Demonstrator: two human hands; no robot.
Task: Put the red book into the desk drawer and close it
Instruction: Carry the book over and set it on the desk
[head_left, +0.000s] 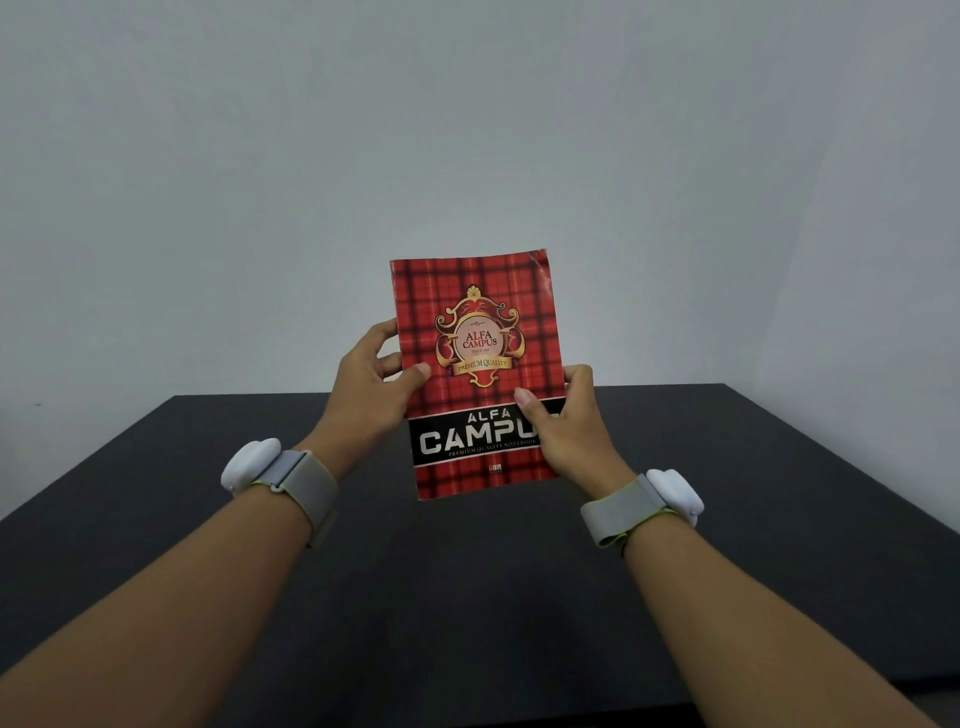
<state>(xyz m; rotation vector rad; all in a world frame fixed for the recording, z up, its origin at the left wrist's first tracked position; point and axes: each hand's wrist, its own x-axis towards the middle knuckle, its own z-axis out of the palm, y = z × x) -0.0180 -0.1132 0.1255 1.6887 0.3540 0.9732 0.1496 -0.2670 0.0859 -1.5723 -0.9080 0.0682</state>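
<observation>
Fingers (415, 372) of both hands grip the red book (478, 332) upright

Plain pale grey wall (467, 130); dark matte desk (467, 597) against it.

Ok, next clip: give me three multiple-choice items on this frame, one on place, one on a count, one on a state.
1. Where is the book?
A. Flat on the desk
B. Held up above the desk
C. Inside a drawer

2. How many hands grip it?
A. None
B. One
C. Two

3. What state is the book in?
A. Closed, front cover facing the camera
B. Open at the middle
C. Closed, face down on the desk

Answers:
1 B: it stands upright in the air above the dark desk.
2 C: the left hand and the right hand each clasp a side.
3 A: the whole plaid cover shows.
</observation>
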